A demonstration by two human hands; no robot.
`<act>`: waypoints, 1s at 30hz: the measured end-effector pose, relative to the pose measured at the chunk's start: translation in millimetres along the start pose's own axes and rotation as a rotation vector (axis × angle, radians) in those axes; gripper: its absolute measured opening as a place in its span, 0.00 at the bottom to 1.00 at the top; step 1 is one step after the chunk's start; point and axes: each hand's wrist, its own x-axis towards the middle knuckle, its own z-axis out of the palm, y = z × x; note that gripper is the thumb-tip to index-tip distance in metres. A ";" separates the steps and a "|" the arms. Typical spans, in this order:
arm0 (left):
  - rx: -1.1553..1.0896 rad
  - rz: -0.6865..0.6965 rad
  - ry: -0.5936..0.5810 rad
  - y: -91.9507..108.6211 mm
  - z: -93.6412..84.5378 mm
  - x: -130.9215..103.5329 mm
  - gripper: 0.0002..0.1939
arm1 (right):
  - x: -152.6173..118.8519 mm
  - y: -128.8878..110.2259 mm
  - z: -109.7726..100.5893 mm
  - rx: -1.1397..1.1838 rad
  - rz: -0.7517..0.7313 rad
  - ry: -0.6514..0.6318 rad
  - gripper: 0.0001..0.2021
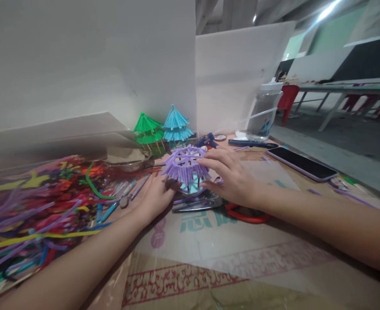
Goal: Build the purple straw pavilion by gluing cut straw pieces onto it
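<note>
A small purple pavilion model [187,163] of fuzzy pipe-cleaner strips stands in front of me, its ring roof open at the top with spokes. Dark posts and a light blue base show under the roof. My left hand [159,191] grips its lower left side, thumb against the base and the other fingers partly hidden. On the right side, the curved fingers of my right hand [230,174] hold the roof edge, with the thumb lower by the base. Dark-handled tweezers or scissors [196,206] with metal blades lie just below the model.
Behind stand a green tiered model [147,131] and a blue one [176,125]. Pipe cleaners [35,206] heap at left beside pens [115,204]. Red-handled scissors [248,214], a phone [302,163], a blue cutter [252,143] and a water bottle [263,114] lie or stand at right.
</note>
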 end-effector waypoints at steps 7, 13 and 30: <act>-0.110 -0.040 0.025 -15.5 6.8 2.7 0.17 | -6.3 -2.2 6.9 0.106 -0.002 -0.004 0.06; -0.049 -0.069 0.080 -24.5 7.7 4.6 0.14 | -7.7 -1.1 8.0 0.169 0.043 -0.058 0.06; -0.094 -0.012 0.042 -11.4 3.3 1.8 0.24 | -10.4 -5.8 11.7 -0.001 -0.001 -0.172 0.23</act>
